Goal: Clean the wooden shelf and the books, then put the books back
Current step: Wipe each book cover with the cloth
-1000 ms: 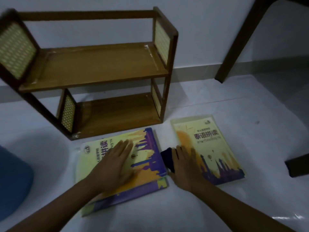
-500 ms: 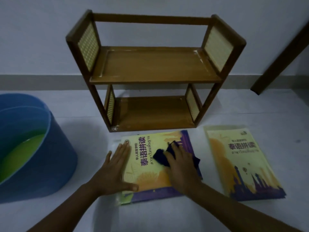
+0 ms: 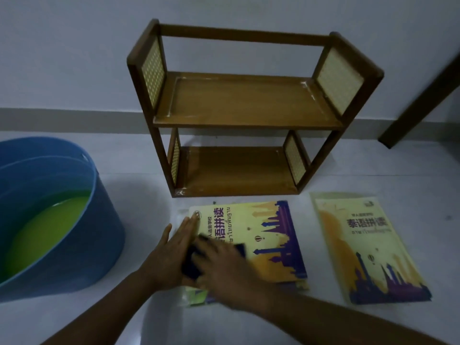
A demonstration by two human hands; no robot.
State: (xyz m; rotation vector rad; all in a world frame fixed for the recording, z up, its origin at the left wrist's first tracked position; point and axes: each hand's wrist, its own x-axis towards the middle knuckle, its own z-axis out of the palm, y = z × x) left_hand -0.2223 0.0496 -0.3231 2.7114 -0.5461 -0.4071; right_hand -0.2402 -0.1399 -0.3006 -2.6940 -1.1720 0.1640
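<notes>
Floor (image 3: 373, 170): pale, glossy, smooth; everything was carried on it, up against the wall.
Blue tub (image 3: 74, 245): round plastic, set at the left side of the floor, filled partway with yellow-green liquid.
Wooden shelf (image 3: 249, 105): two brown tiers, woven cane side panels, backed to the wall; both tiers were seen bare, pale marks at the upper tier's corners.
Stack of books (image 3: 268, 240): thin, glossy soft covers, laid flat directly in front of the shelf, long axis running left-right, title toward the left end. At least one more book was seen under the top cover.
Second book (image 3: 368, 247): same glossy type, laid just right of the stack, apart from it, long axis pointing toward the wall.
Right hand (image 3: 224, 267): blurred, fingers spread flat, pressed down on the cloth (image 3: 190, 265) over the stack's left end.
Left hand (image 3: 171, 250): flat, fingers straight, rested on the stack's left edge to pin it; nothing gripped.
Cloth: dark, soft, bunched between the two hands.
Judgement: wiping travel would be taken rightward along the cover's long axis; the right hand was nearer the second book.
</notes>
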